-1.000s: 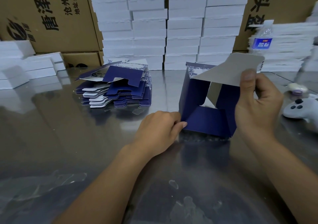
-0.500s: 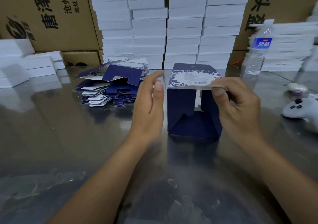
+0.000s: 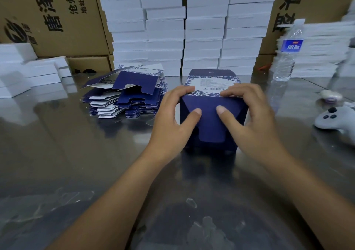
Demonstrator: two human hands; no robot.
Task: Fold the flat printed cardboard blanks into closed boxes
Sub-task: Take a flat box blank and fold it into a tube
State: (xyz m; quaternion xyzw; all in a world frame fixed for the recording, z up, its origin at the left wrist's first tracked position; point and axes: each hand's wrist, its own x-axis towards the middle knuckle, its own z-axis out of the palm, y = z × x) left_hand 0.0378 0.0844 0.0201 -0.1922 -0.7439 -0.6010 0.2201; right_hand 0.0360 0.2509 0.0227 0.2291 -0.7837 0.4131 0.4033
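blue box (image 3: pixel 211 81) stands mid bench (image 3: pixel 96 163). left hand (image 3: pixel 171 119) & right hand (image 3: pixel 255 119) both grip it, fingers curled over the top edge, thumbs pressing the front flap (image 3: pixel 210 127). flat blanks (image 3: pixel 124 98) piled just to its left. water bottle (image 3: pixel 286 58) & controller (image 3: pixel 334 119) sit to the right, apart. white box stacks (image 3: pixel 203 29) + brown cartons (image 3: pixel 57 19) wall off the back.

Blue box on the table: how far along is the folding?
Done: the box stands erected, printed panel folded over on top. In hand: left hand and right hand hold it, thumbs pressing the front flap down. To do: the flap's tab shows outside, not yet tucked; the stack of flat blanks beside it waits.
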